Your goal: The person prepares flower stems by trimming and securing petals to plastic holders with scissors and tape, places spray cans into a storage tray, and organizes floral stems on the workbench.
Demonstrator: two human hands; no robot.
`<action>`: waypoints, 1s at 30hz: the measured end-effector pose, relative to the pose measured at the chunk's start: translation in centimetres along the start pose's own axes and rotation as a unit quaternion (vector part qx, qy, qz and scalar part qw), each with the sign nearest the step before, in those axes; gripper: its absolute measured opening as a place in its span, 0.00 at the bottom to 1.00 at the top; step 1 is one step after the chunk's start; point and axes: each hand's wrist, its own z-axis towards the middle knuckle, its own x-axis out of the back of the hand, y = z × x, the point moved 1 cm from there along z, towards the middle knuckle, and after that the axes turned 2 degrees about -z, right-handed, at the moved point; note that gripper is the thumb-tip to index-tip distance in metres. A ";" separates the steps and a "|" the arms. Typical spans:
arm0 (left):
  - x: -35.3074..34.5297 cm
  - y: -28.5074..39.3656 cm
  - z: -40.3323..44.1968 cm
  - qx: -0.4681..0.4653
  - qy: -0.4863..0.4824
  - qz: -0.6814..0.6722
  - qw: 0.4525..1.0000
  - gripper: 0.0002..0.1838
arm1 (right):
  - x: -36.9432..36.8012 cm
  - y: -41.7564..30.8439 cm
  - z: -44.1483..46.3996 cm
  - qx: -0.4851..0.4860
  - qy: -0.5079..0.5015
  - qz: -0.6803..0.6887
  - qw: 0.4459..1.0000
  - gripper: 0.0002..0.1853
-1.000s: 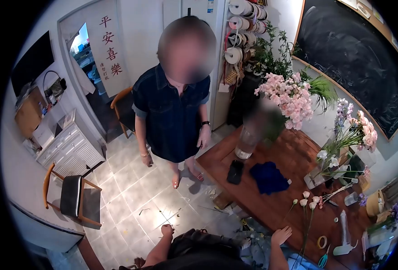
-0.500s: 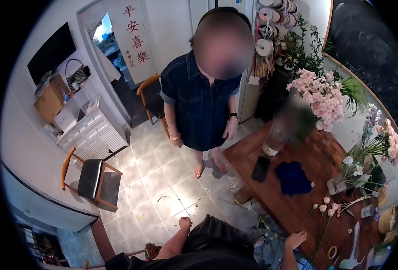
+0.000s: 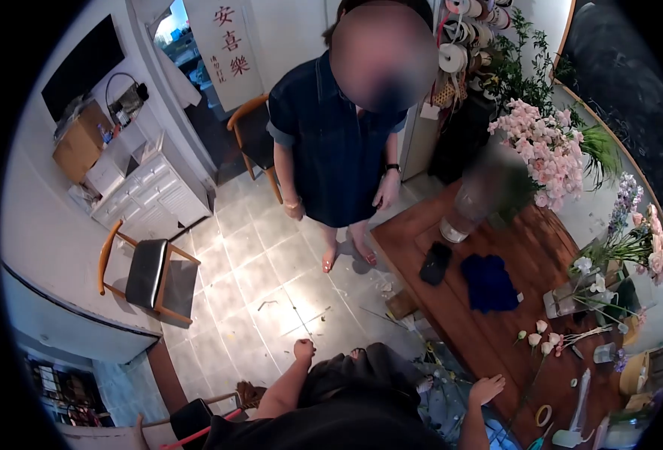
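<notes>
Resting on the table's (image 3: 489,341) edge: the right hand (image 3: 486,389), fingers straight, seemingly close together.
The left hand (image 3: 304,349) curls into a fist above the floor (image 3: 249,277), nothing visible in it. Beyond the right fingertips, cut roses (image 3: 546,348) and a tape roll (image 3: 538,418) lie on the tabletop; a careless sideways sweep could drag the roses and bruise them.
</notes>
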 end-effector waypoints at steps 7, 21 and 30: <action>0.7 -0.1 -2.2 0.033 0.011 -0.073 0.997 0.08 | -1.1 0.4 -0.1 0.009 0.030 0.024 0.999 0.26; 13.3 2.6 -1.7 -0.113 0.080 0.074 0.988 0.30 | 17.3 -20.7 -1.7 0.252 -0.153 0.667 0.685 0.29; 26.9 9.0 -18.2 -0.072 0.176 -0.362 0.913 0.42 | 28.5 -35.4 -9.0 0.475 -0.402 0.556 0.551 0.50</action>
